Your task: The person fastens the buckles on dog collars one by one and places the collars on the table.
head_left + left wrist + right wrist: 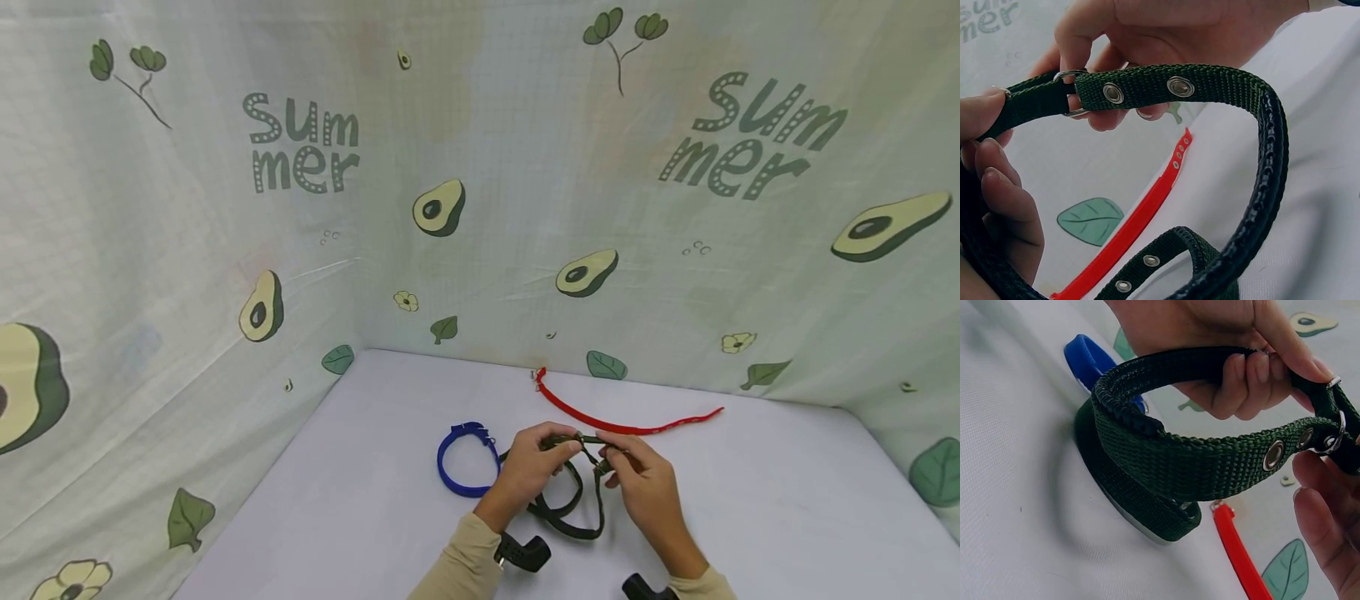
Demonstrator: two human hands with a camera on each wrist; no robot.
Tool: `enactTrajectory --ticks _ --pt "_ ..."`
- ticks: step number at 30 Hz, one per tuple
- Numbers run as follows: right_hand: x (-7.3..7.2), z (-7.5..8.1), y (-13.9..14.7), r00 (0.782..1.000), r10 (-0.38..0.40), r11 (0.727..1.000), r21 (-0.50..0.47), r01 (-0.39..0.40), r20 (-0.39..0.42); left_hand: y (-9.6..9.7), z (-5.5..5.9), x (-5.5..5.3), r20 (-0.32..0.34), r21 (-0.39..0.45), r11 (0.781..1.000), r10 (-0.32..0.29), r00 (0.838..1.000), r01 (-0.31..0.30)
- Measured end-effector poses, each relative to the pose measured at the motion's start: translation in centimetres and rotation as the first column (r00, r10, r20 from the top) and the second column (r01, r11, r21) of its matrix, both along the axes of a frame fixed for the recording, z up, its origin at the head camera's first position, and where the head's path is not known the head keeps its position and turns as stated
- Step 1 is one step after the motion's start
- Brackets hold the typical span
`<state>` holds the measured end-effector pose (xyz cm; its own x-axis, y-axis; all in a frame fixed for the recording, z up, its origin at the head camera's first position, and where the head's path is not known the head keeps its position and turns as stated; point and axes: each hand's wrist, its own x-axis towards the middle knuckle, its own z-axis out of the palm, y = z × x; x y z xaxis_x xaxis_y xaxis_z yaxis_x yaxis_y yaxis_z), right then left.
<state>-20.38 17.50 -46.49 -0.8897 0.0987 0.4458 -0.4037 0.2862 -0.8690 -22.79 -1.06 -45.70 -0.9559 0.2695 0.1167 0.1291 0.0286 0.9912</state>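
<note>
My left hand (pixel 528 462) pinches the metal-fitted end of a dark green webbing collar (pixel 1141 87) between thumb and curled fingers. Opposite it, my right hand (pixel 648 487) holds the strap close to a metal ring (pixel 1077 113), its fingertips behind the webbing. Silver eyelets run along the strap, and its end lies at the ring. The collar bends into a loop with a dark lining, held above the table. Beneath it, another loop of green webbing (pixel 1141 509) with eyelets rests on the table; where it joins the held strap is hidden.
A blue collar (pixel 472 492), formed into a ring, lies left of my hands on the white table (pixel 360 500). Beyond them a red collar (pixel 592 418) stretches out in a curve. Printed cloth (pixel 495 125) hangs behind and to the left of the table.
</note>
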Motion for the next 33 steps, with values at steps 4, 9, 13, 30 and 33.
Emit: enactTrajectory --ticks 4,9,13,30,33 --pt "0.2 0.1 0.1 1.0 0.007 0.999 0.035 -0.007 0.019 0.1 0.0 0.1 0.014 0.021 1.0 0.009 1.0 -0.009" --pt "0.2 0.1 0.1 1.0 0.019 0.997 0.078 -0.021 0.017 0.2 0.0 0.2 0.038 0.072 0.997 0.019 0.999 -0.021" --pt "0.2 0.1 0.0 0.999 0.037 0.995 0.097 -0.037 0.001 0.3 0.1 0.2 0.022 0.107 0.994 0.019 1.0 -0.021" --pt "0.4 0.3 -0.4 0.995 0.09 0.996 -0.023 -0.089 0.05 1.2 0.0 0.4 -0.021 0.143 0.988 0.053 0.998 -0.049" --pt "0.4 0.4 -0.4 0.995 0.083 0.996 -0.022 -0.082 0.058 1.4 0.1 0.4 -0.006 0.163 0.984 0.076 0.997 -0.074"
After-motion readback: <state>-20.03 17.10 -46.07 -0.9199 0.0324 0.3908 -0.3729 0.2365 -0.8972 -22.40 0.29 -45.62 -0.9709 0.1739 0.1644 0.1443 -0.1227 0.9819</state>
